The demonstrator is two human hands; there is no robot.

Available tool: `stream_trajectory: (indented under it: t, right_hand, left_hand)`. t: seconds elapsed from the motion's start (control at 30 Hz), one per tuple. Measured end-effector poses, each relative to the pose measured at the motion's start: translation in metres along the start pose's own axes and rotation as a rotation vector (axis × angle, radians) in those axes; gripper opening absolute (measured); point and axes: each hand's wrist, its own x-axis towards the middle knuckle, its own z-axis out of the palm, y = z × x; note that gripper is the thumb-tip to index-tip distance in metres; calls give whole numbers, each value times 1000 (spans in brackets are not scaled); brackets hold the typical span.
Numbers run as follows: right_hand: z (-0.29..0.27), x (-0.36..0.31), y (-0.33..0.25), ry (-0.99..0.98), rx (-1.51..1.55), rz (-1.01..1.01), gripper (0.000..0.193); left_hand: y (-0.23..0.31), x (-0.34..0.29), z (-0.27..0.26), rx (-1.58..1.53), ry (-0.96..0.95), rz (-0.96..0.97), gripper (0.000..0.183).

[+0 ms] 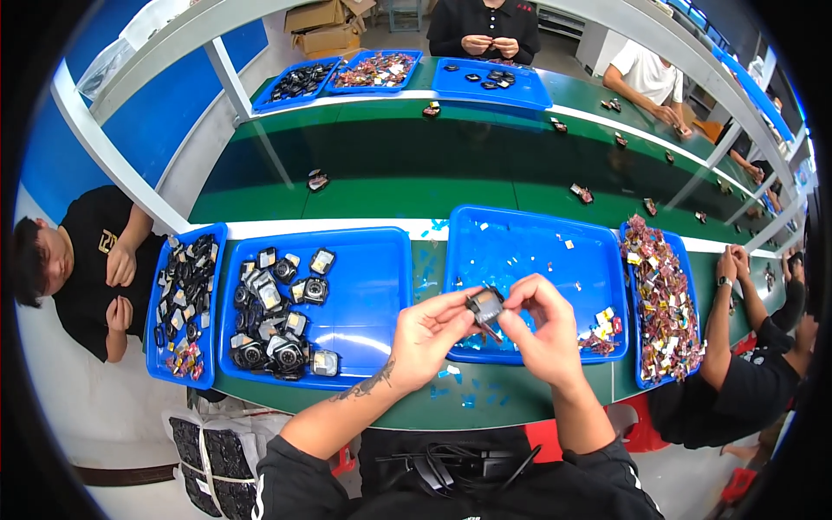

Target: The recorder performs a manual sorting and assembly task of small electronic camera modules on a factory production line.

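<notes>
small device (486, 305), partly hidden (left hand (426, 336) grips)

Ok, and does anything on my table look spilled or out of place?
Yes: small blue film-like scraps lie scattered on the green tabletop, outside the blue rectangular tray directly ahead of you. Similar scraps lie inside it, so these look spilled.

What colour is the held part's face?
The part has a grey face with a dark rim, best in the head view.
</notes>
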Motion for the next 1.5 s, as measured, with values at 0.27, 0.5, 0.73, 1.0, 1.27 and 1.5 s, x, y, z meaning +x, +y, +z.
stream_trajectory:
  t: [0.27,0.5,0.73,1.0,1.27,1.5]
  right_hand:
    - [2,-13,-16,-73,143,263,13]
    - [1,-15,-9,-65,187,225,12]
    - [3,-10,-15,-107,-237,68,7]
    - [-5,-11,0,-142,394,406,7]
    - [8,-17,-2,16,-23,87,16]
    - [11,-18,5,60,-141,82,24]
  left_hand:
    - [12,-1,0,319,2,207,35]
    - [23,2,-8,819,-107,537,31]
    - [14,5,-13,1089,-71,796,28]
    - [2,4,-11,143,-79,-118,19]
    - [5,4,-10,11,-38,-294,25]
    - [3,2,-4,115,-29,-9,32]
